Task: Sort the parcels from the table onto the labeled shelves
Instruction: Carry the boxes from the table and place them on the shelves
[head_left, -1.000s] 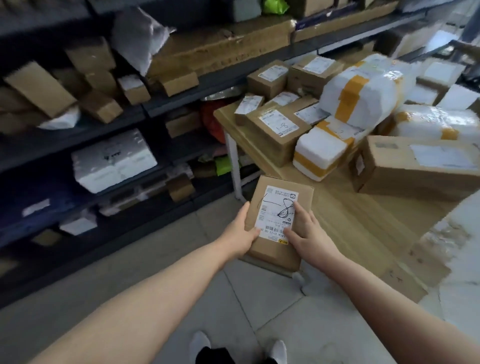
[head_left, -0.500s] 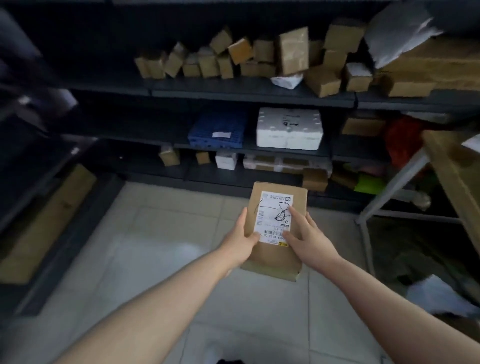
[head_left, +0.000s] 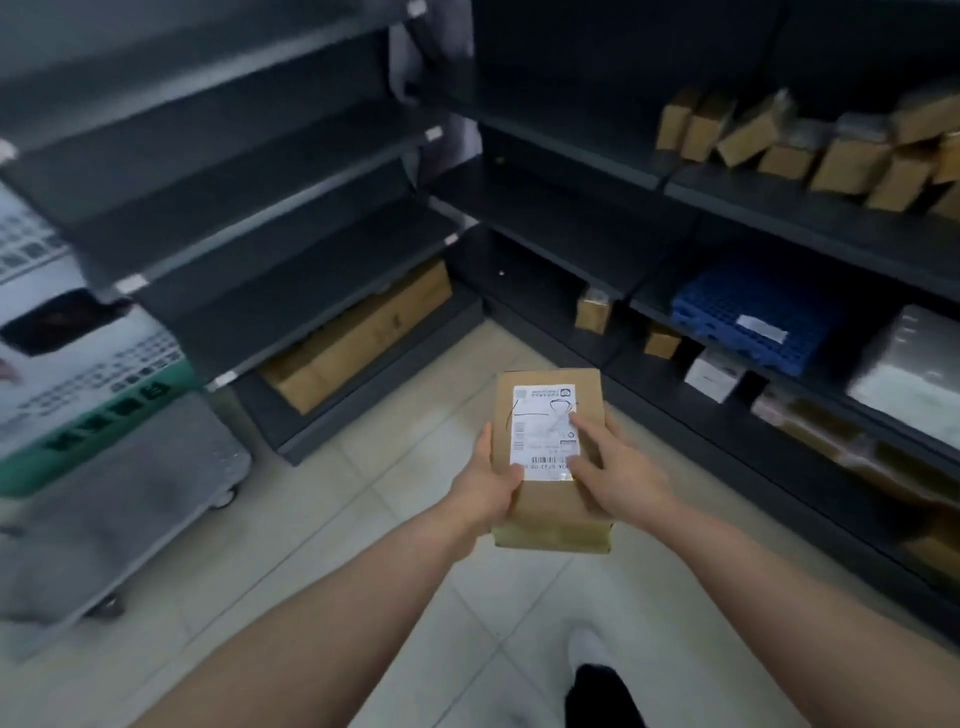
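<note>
Left hand and right hand both clasp one brown cardboard parcel, not yet shelved; small tan boxes at two o'clock already sit on dark metal shelves.

Dim indoor view; dark shelves swallow detail, the pale floor reflects soft light. Motion blur smears the left edge; wide-angle bending throughout.

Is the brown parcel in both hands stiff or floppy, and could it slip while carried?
Probably stiff: the parcel shows flat faces and straight edges between the left hand and right hand. Likely fairly light, being held out ahead on extended arms. Its matte cardboard should rarely slip.
</note>
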